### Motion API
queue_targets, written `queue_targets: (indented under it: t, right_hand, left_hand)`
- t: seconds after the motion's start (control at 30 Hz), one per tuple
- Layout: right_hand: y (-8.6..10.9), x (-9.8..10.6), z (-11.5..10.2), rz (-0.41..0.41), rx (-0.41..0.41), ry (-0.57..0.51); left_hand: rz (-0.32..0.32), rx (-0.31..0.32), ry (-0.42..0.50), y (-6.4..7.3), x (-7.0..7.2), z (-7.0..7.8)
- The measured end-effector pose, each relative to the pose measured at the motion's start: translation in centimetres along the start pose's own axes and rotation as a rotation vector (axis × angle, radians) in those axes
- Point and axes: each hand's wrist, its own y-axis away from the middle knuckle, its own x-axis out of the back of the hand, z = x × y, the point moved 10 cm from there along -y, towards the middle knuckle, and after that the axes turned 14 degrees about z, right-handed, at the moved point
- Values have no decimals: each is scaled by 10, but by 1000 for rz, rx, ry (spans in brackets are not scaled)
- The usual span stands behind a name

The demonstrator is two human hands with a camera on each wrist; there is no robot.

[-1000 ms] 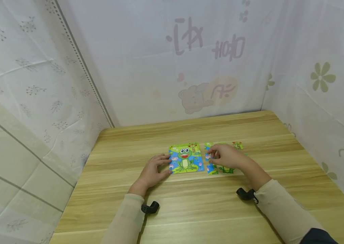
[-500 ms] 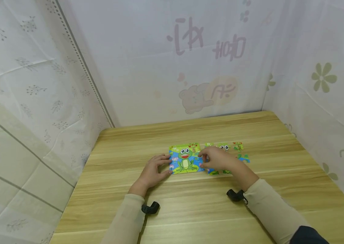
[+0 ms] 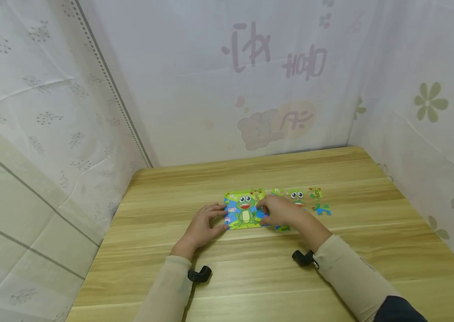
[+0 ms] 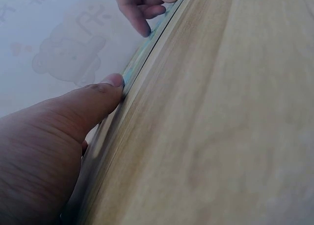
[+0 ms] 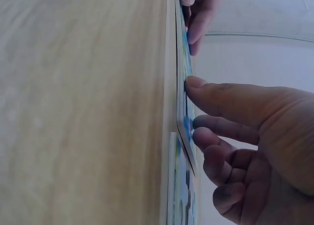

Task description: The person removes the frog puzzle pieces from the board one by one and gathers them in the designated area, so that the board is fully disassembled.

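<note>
A square frog picture puzzle (image 3: 245, 216) lies on the wooden table in the head view, looking whole apart from its covered right side. My left hand (image 3: 202, 226) touches its left edge, thumb low and fingers higher, fairly relaxed. On its right part rest the thumb and fingertips of my right hand (image 3: 282, 211); in the right wrist view the thumb (image 5: 216, 93) touches the picture surface, with the other fingers loosely bent. No loose piece shows between them. Right of the puzzle lie several separate puzzle pieces, including a frog-eyes piece (image 3: 297, 195), partly hidden under my right hand.
Farther right lie a tree piece (image 3: 316, 192) and a blue-green piece (image 3: 323, 209). The wooden table (image 3: 227, 277) extends toward me, and printed curtains (image 3: 195, 98) hang behind it and at both sides. Dark wrist devices (image 3: 200, 274) sit on both sleeves.
My right hand has moved left from above the separate pieces onto the right part of the frog puzzle, uncovering the frog-eyes and blue-green pieces. My left hand has stayed at the puzzle's left edge.
</note>
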Motion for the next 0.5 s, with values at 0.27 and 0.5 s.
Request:
queue_targets:
  t: [0.27,0.5]
  right_hand:
    - [-2,0,2,13,-18,2]
    - [-3,2,3,40,-38,-14]
  left_hand:
    - [-1,1,-2,0,1,1]
    - [-8,3,-9,0,0,1]
